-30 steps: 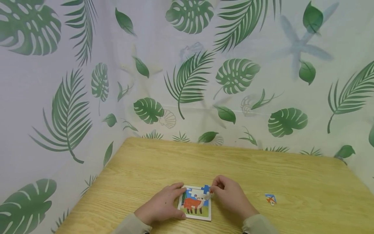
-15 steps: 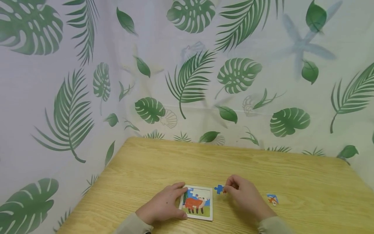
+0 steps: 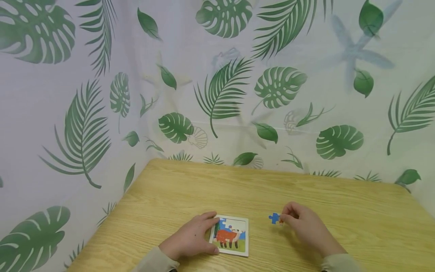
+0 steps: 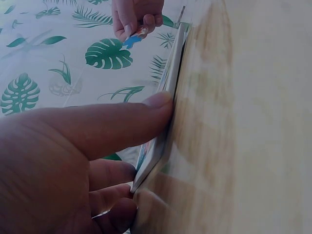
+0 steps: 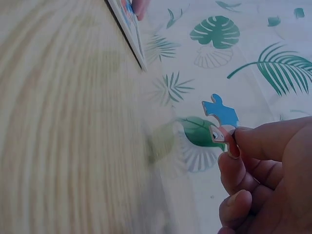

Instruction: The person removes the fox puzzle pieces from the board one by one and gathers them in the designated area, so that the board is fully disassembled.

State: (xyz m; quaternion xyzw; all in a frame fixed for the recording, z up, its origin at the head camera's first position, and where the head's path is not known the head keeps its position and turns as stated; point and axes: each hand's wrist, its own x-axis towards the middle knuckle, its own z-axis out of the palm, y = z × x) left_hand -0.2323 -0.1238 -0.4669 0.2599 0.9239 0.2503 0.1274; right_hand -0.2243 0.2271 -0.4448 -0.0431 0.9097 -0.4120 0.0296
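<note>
My left hand (image 3: 190, 236) holds a small square jigsaw puzzle (image 3: 229, 245) by its left side, thumb at the near corner and fingers at the far one. Its white-framed picture shows a red-bodied animal on green grass, with a pale gap along the top. In the left wrist view the thumb presses against the frame's edge (image 4: 155, 155). To the right, my right hand (image 3: 307, 228) pinches a puzzle piece (image 3: 273, 218) between thumb and index finger. That piece is blue with a red-and-white part bearing an eye, plain in the right wrist view.
Both hands are at a wooden table (image 3: 190, 185). Behind and to the left hangs a white sheet (image 3: 224, 143) printed with green leaves. The loose second piece seen earlier at the right is now hidden by the right hand.
My right hand has carried the blue piece away from the puzzle's top right corner, off to the right, and now covers the spot of the loose piece. The left hand keeps its place.
</note>
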